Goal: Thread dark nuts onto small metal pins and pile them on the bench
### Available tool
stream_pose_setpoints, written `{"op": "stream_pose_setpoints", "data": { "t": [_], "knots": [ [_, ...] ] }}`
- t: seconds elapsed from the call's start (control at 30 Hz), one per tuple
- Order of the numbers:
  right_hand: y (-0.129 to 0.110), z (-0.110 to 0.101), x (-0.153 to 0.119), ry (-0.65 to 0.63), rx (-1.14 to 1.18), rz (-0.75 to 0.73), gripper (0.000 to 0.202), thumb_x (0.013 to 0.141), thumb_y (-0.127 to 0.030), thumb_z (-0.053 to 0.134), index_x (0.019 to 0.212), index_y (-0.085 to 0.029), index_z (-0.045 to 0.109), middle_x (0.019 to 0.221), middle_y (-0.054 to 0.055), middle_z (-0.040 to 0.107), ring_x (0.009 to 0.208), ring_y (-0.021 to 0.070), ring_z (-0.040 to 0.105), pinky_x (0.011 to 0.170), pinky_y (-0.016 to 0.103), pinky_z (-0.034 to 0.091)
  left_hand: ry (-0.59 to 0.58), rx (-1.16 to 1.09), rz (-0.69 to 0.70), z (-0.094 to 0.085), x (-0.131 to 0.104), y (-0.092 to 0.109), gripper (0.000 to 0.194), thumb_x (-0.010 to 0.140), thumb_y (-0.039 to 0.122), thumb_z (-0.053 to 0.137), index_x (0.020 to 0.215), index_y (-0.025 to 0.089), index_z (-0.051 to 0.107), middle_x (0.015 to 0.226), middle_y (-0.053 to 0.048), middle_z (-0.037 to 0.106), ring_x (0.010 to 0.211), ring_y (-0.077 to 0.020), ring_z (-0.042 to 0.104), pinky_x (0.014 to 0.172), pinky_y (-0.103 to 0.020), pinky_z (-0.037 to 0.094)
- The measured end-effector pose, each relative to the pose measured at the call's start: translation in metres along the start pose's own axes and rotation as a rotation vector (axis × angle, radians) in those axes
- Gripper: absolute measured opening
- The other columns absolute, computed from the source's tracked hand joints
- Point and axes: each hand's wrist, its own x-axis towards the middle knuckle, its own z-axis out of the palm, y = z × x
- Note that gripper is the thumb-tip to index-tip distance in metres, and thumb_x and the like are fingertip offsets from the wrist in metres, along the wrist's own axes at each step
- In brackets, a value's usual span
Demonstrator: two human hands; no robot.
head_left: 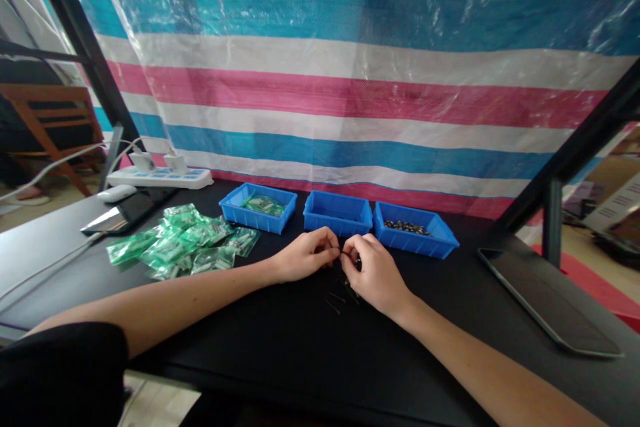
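My left hand (309, 254) and my right hand (374, 271) meet fingertip to fingertip over the black table, in front of the middle blue bin (337, 224). Both are closed in a pinch. Whatever lies between the fingertips is too small and dark to name. Thin metal pins (333, 305) lie on the table just below the hands, and more small dark pieces are partly hidden under my right hand. The right blue bin (417, 244) holds many small metal parts (406, 227). In the left blue bin (256, 216) lies a green plastic packet (265, 204).
A heap of green-tinted plastic packets (183, 240) lies left of my left hand. Behind it are a dark phone (113, 219), a white mouse (117, 193) and a power strip (160, 178). A tablet (547, 300) lies at the right. A striped plastic sheet (320, 93) hangs behind the bins.
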Motion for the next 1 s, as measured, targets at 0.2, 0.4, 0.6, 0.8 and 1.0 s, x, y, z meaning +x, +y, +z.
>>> {"op": "stream_pose_setpoints", "data": {
  "t": [0.2,0.4,0.6,0.8,1.0],
  "knots": [
    [-0.0012,-0.0013,0.0,-0.012,0.01,0.015,0.006,0.077,-0.014,0.049,0.073,-0.019,0.051,0.068,0.003,0.054,0.069,0.0178,0.051,0.063,0.028,0.041,0.018,-0.012,0.002,-0.0006,-0.0003,-0.0005,0.009,0.081,0.023,0.048,0.08,0.014,0.046,0.062,0.003,0.051,0.057,-0.0089,0.05,0.055,-0.02,0.04],
    [-0.002,-0.003,0.0,-0.039,0.017,0.0,0.01,0.082,-0.017,0.047,0.08,-0.019,0.056,0.073,0.004,0.058,0.074,0.0179,0.052,0.067,0.029,0.041,0.031,-0.087,0.01,-0.0001,-0.0007,-0.0027,0.01,0.081,0.024,0.049,0.081,0.015,0.045,0.064,0.003,0.051,0.059,-0.0093,0.051,0.057,-0.021,0.043],
    [-0.002,-0.0037,0.0012,-0.064,0.021,-0.023,0.017,0.085,-0.016,0.043,0.073,-0.018,0.054,0.072,0.004,0.058,0.075,0.0181,0.051,0.069,0.03,0.04,0.029,-0.072,0.001,0.0006,-0.0007,-0.0028,0.01,0.082,0.024,0.048,0.083,0.014,0.045,0.065,0.003,0.05,0.058,-0.0091,0.051,0.057,-0.022,0.043],
    [-0.0023,-0.0036,0.0005,-0.054,0.016,-0.013,0.013,0.082,-0.015,0.047,0.07,-0.018,0.052,0.069,0.003,0.056,0.072,0.0178,0.05,0.066,0.029,0.04,0.043,-0.063,0.01,0.0006,-0.0006,-0.0035,0.01,0.081,0.023,0.048,0.085,0.014,0.045,0.064,0.003,0.05,0.057,-0.0092,0.051,0.056,-0.022,0.043],
    [-0.0014,-0.0013,0.0002,-0.038,0.002,0.006,0.01,0.079,-0.015,0.049,0.069,-0.019,0.049,0.067,0.002,0.053,0.07,0.0173,0.05,0.064,0.028,0.04,0.05,-0.022,0.009,0.0008,0.0003,-0.0018,0.01,0.081,0.023,0.048,0.082,0.014,0.044,0.061,0.004,0.05,0.056,-0.0092,0.051,0.055,-0.021,0.042]
  ]
}}
